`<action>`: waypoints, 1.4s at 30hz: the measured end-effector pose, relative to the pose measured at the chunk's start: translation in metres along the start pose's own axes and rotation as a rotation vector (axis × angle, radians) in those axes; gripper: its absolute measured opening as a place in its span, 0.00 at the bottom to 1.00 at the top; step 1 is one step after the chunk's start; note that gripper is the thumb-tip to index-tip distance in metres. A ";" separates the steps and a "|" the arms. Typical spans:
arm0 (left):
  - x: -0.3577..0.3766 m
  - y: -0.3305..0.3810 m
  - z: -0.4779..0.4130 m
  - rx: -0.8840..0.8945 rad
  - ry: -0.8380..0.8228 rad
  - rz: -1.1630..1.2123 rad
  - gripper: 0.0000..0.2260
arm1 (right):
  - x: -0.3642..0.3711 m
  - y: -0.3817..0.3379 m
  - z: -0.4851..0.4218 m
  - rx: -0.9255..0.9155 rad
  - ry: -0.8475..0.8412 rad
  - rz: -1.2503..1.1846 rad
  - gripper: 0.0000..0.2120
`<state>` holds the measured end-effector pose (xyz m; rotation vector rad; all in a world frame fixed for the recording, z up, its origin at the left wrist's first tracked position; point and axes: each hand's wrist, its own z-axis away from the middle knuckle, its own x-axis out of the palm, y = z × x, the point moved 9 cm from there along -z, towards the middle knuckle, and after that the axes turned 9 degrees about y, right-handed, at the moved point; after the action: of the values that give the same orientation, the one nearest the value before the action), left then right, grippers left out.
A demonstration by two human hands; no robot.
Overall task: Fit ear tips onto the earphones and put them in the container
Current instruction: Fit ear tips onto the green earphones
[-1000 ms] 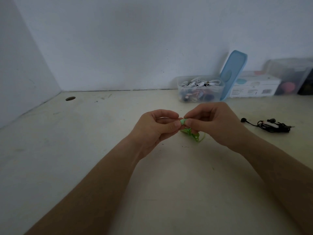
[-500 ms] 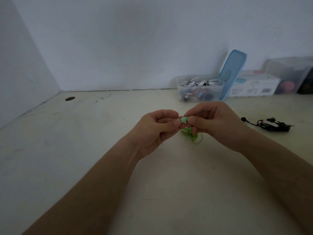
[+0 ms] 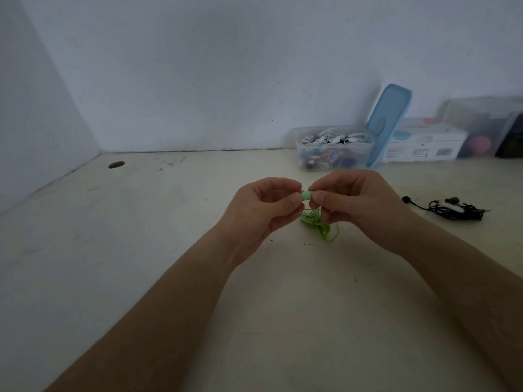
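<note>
Now pinching the green earbud (image 3: 307, 195) from both sides: right hand (image 3: 359, 205) gripping its body, left hand (image 3: 263, 210) closing thumb and forefinger on the tip end. More green is showing between my thumbs than a second ago, so the tip is probably seating. Its cable (image 3: 318, 225) is trailing onto the table (image 3: 198, 278). The container (image 3: 334, 154) is standing open, well behind.

**Person: visible parts**

Left hand (image 3: 260, 213) and right hand (image 3: 365, 210) are bare. Left forearm (image 3: 169, 301) and right forearm (image 3: 452, 278) run uncovered to the lower frame edge. The left thumbnail (image 3: 294, 200) looks short and plain. Dim light limits finer detail.
</note>
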<state>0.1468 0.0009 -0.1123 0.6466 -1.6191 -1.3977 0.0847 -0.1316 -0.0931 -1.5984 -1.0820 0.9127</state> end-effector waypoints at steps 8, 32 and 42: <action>0.001 -0.001 0.000 0.004 -0.036 -0.011 0.06 | -0.003 0.000 0.000 -0.001 0.024 0.051 0.05; 0.005 -0.003 0.000 -0.015 -0.073 -0.001 0.06 | -0.003 0.000 0.000 -0.010 0.015 0.058 0.05; -0.003 0.015 0.000 0.172 -0.007 -0.311 0.09 | -0.022 -0.002 -0.005 -0.059 0.202 0.302 0.04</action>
<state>0.1503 0.0069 -0.0985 1.0313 -1.7099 -1.4880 0.0819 -0.1534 -0.0880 -1.8923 -0.7451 0.8968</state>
